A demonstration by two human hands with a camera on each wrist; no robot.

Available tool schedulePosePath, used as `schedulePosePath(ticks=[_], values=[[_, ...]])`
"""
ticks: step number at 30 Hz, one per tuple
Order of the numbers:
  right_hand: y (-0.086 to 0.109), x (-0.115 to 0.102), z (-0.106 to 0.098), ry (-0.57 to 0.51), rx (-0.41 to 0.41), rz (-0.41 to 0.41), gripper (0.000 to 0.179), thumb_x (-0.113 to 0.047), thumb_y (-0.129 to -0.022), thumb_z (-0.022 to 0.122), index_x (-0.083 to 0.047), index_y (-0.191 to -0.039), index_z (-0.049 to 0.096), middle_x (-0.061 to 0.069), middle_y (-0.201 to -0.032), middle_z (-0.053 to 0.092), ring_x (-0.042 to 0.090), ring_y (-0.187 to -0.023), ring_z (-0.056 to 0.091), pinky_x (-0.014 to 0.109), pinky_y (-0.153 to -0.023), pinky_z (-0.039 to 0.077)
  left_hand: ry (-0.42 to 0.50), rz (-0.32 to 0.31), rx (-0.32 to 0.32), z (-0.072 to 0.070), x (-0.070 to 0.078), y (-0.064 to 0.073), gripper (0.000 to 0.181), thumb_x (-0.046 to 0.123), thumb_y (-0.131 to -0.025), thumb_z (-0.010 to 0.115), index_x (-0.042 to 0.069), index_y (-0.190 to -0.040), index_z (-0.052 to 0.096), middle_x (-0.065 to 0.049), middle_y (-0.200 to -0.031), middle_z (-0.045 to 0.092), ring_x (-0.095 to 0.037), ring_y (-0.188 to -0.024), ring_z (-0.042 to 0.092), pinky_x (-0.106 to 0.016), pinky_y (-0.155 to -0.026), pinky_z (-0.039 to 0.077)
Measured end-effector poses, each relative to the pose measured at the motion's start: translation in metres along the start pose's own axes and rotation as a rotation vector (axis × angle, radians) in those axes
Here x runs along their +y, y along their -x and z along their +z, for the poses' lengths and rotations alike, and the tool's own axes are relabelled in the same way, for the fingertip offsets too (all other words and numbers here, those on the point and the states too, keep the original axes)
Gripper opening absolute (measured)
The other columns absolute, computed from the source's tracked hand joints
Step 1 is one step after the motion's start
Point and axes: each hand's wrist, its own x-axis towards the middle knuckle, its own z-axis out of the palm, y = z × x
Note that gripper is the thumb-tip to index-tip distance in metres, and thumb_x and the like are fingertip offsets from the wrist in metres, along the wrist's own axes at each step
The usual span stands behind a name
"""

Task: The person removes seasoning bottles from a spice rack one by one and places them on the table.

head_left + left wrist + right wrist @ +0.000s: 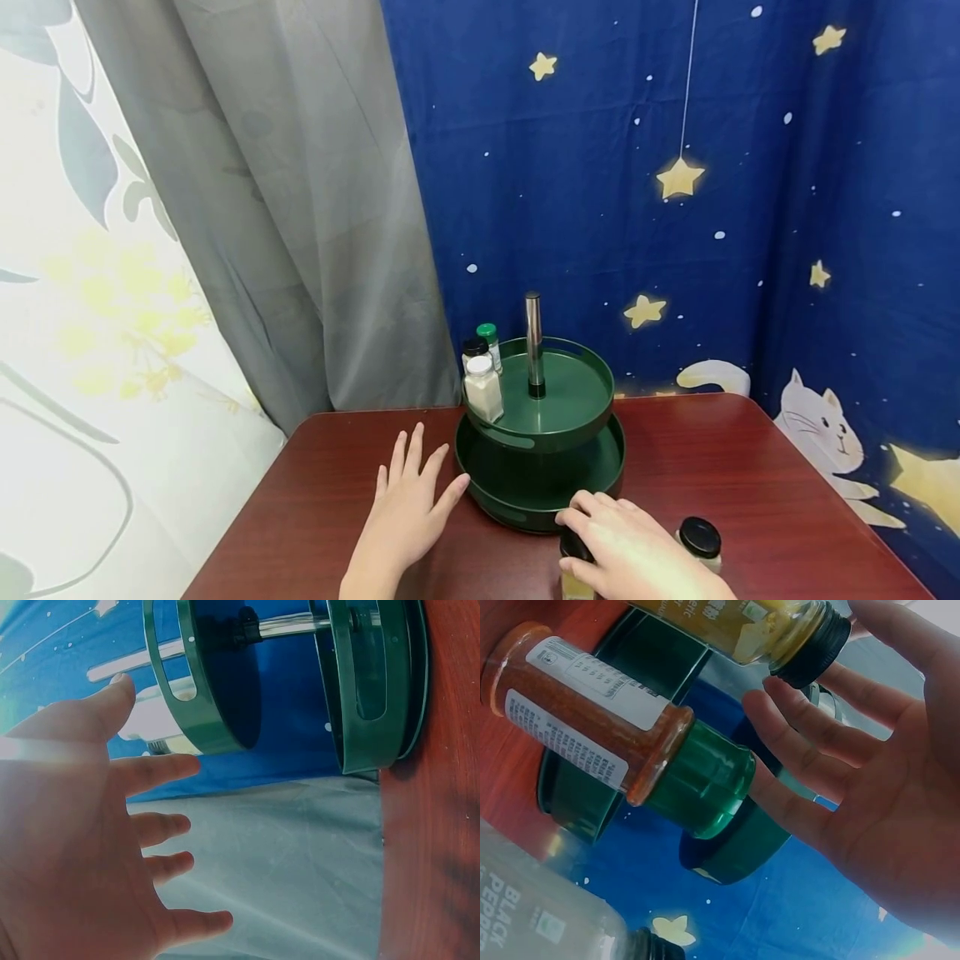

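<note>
My right hand (622, 542) is at a turmeric jar (576, 583) with a black lid and yellow powder, thumb and fingers around the lid. The right wrist view shows this turmeric jar (727, 626) upright beside a jar of red-brown spice (592, 712) with a green lid, which the hand hides in the head view. My left hand (408, 508) is held with fingers spread, left of a two-tier green round rack (540, 517), holding nothing. On the rack's upper tier stand a white-lidded jar (483, 392), a black-lidded jar (476, 346) and a green-lidded jar (489, 333).
A jar labelled black pepper (547, 907), black-lidded (700, 537) in the head view, stands right of my right hand. A metal post (533, 342) rises from the rack. The reddish-brown table (705, 442) ends at grey and blue curtains (570, 167).
</note>
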Motion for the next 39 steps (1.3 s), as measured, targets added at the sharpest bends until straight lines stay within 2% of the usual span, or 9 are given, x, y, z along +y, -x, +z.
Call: schedulePosePath(ticks=[11,19,27,34,39], values=[[-0.001,-0.005,-0.011,0.018,0.050,-0.039,0.030,-0.053,-0.099,0.071,-0.030,-0.117,0.075,-0.015,-0.107,0.062,0.002,-0.089,0.053,0.030,-0.075,0.054,0.011,-0.009,-0.005,0.003,-0.002,0.003,0.068,0.062,-0.105,0.055,0.017,-0.156,0.054,-0.016,-0.179,0.017,-0.046,-0.166,0.010,-0.082,-0.122,0.017],[-0.005,-0.012,-0.022,0.046,0.136,-0.070,0.019,-0.043,-0.098,0.076,-0.029,-0.111,0.075,-0.016,-0.105,0.062,0.000,-0.090,0.056,0.028,-0.075,0.056,0.017,-0.005,-0.009,0.003,-0.002,0.003,0.071,0.065,-0.104,0.054,0.017,-0.156,0.054,-0.015,-0.179,0.018,-0.046,-0.166,0.009,-0.082,-0.122,0.017],[-0.009,-0.015,-0.024,0.045,0.140,-0.075,0.017,-0.042,-0.099,0.075,-0.029,-0.110,0.076,-0.016,-0.105,0.063,0.001,-0.090,0.056,0.029,-0.077,0.057,0.019,-0.007,-0.008,0.003,-0.004,0.004,0.069,0.061,-0.104,0.058,0.016,-0.156,0.054,-0.016,-0.179,0.019,-0.046,-0.166,0.010,-0.083,-0.121,0.018],[-0.010,-0.014,-0.034,0.082,0.230,-0.120,0.017,-0.040,-0.100,0.075,-0.027,-0.111,0.075,-0.014,-0.107,0.064,0.003,-0.093,0.060,0.028,-0.079,0.058,0.021,-0.010,-0.024,0.002,-0.003,0.003,0.070,0.062,-0.104,0.058,0.016,-0.156,0.055,-0.016,-0.179,0.020,-0.046,-0.166,0.012,-0.083,-0.121,0.019],[-0.011,-0.015,-0.044,0.094,0.276,-0.110,0.017,-0.039,-0.100,0.076,-0.028,-0.112,0.075,-0.014,-0.111,0.065,0.004,-0.094,0.062,0.031,-0.078,0.059,0.023,-0.013,-0.034,0.001,-0.002,0.003,0.070,0.063,-0.103,0.058,0.016,-0.156,0.055,-0.017,-0.178,0.021,-0.046,-0.165,0.014,-0.083,-0.121,0.018]])
